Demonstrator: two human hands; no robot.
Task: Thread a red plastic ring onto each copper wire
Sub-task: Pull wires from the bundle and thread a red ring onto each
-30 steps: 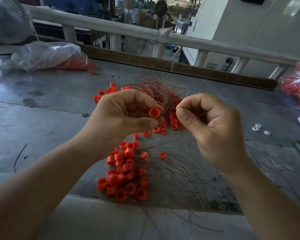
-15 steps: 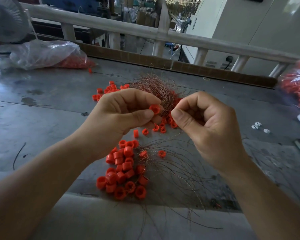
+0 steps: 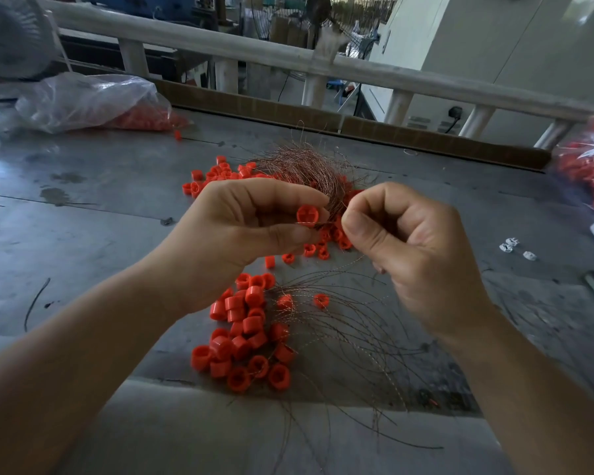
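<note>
Closely paired, the left hand pinches a red ring, the right hand a copper wire.

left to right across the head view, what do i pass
clear bag → left hand → red ring it pinches → right hand pinching copper wire → white pieces → second bag of rings
</note>
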